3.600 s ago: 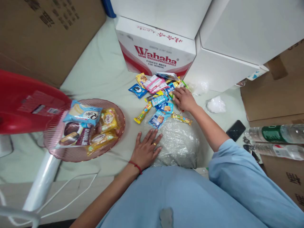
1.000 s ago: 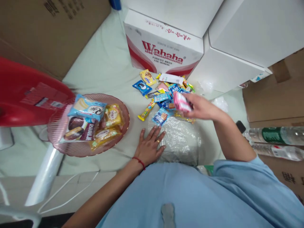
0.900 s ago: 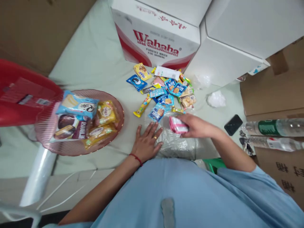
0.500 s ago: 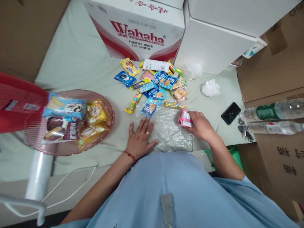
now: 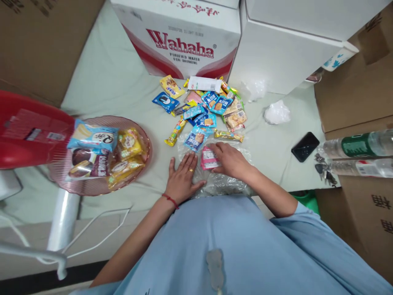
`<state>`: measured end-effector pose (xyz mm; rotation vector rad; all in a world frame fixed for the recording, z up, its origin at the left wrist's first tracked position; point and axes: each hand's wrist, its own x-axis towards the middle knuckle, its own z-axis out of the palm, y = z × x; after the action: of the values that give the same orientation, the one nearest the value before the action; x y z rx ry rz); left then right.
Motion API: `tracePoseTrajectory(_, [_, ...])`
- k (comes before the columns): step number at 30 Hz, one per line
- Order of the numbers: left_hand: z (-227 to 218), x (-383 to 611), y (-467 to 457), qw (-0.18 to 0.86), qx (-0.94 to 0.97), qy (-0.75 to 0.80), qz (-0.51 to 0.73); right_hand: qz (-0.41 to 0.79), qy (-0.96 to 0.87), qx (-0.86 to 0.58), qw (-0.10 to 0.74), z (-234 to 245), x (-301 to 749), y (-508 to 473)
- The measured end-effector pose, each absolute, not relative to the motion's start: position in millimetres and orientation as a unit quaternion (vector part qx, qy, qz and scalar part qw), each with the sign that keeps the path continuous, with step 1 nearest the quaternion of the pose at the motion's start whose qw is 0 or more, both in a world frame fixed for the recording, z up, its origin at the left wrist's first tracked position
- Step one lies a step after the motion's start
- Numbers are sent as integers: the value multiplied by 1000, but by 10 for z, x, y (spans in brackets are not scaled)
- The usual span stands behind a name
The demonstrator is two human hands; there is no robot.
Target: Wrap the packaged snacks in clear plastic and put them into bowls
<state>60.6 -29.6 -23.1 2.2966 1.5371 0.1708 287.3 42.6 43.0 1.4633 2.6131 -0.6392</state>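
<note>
My left hand (image 5: 183,176) lies flat with fingers spread on the left edge of a clear plastic bag (image 5: 233,186) that is laid on the table. My right hand (image 5: 230,160) grips a small pink snack packet (image 5: 209,158) over the middle of the bag, just right of my left fingertips. A blue biscuit packet (image 5: 195,139) touches the bag's upper left part. Beyond it lies a pile of small wrapped snacks (image 5: 205,121) in blue, yellow and white. A yellow stick-shaped snack (image 5: 229,135) rests along the bag's top edge.
On the left, a pink glass bowl (image 5: 149,149) holds larger snack packs beside a red container (image 5: 33,131). A Wahaha carton (image 5: 187,45) and a white box (image 5: 276,49) stand behind. Crumpled plastic (image 5: 276,112), a phone (image 5: 305,146), keys (image 5: 324,170) and bottles (image 5: 359,145) are right.
My right hand has carried the pink packet leftward across the bag, close to my left hand. My left hand stays flat in place. The view has shifted slightly.
</note>
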Motion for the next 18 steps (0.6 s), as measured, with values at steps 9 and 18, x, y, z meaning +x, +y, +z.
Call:
tracePoseTrajectory(9, [-278, 585, -305, 186, 819, 537, 82, -169, 846, 501, 67, 442, 2859, 357])
tracePoseTrajectory(18, [-291, 580, -310, 185, 821, 532, 92, -192, 873, 442, 74, 532, 2926, 370])
